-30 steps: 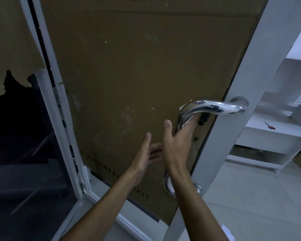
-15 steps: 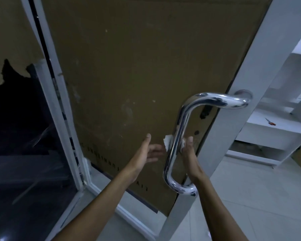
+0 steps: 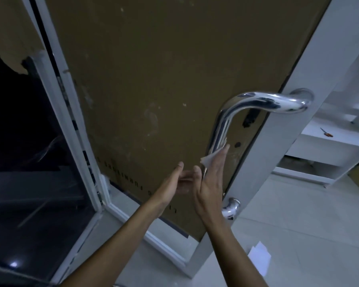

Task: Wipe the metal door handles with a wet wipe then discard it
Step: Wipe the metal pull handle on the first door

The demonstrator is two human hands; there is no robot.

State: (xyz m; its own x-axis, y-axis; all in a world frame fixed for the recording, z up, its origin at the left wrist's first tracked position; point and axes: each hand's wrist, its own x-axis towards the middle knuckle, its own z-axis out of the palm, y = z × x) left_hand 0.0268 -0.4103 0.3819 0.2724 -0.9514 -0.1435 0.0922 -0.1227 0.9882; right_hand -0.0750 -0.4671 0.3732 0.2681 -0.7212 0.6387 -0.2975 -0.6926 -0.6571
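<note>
Brown cardboard (image 3: 153,79) covers the door behind a chrome handle (image 3: 220,125) — the right hand (image 3: 210,181) presses a white wet wipe (image 3: 210,157) against its vertical bar, fingers straight. Beside it, the left hand (image 3: 174,183) hovers with relaxed fingers — holding nothing.

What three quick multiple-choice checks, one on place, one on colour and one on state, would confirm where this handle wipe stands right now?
1. Where is the wet wipe?
A. On the floor
B. Between the right hand and the door handle
C. On the white shelf

2. What colour is the panel behind the handle?
A. Brown
B. Red
C. Blue

3. How is the left hand?
A. Gripping the handle
B. Holding the wipe
C. Open, fingers out, holding nothing

Key: 1 B, white wipe shows between the fingers and the bar. 2 A, the panel looks like brown cardboard. 3 C, its fingers are extended beside the right hand, off the bar.
</note>
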